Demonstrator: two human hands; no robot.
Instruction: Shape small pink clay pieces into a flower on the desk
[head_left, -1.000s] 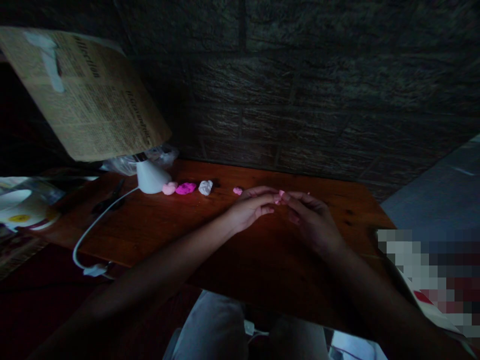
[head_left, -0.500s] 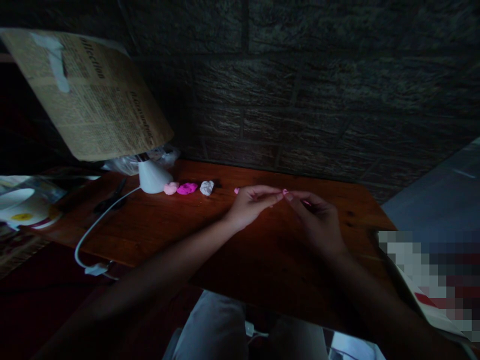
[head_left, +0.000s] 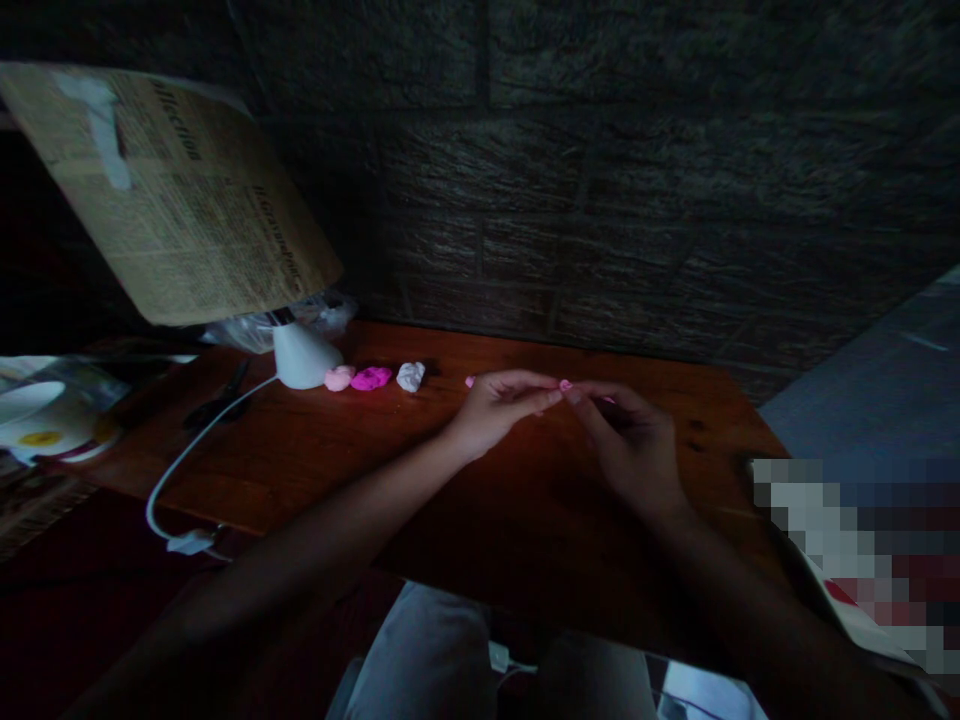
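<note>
My left hand (head_left: pixel 499 408) and my right hand (head_left: pixel 626 440) meet fingertip to fingertip over the middle of a wooden table (head_left: pixel 375 470). Both pinch a small pink lump of clay (head_left: pixel 565 385) between them. Another sliver of pink shows under my right fingers. A small pink bit (head_left: pixel 470 381) lies on the table just left of my left hand. Further left a pale pink lump (head_left: pixel 338 378), a magenta lump (head_left: pixel 372 378) and a white lump (head_left: pixel 410 376) lie in a row.
A white lamp base (head_left: pixel 302 355) with a newspaper shade (head_left: pixel 176 190) stands at the back left, its white cable (head_left: pixel 176 465) running off the front edge. Dark scissors (head_left: pixel 221 395) lie beside it. A dark brick wall (head_left: pixel 600 180) rises behind the table. A plate (head_left: pixel 41 425) sits far left.
My fingers went from flat over the clay to a raised two-handed pinch. Since half a second ago the hands have barely moved.
</note>
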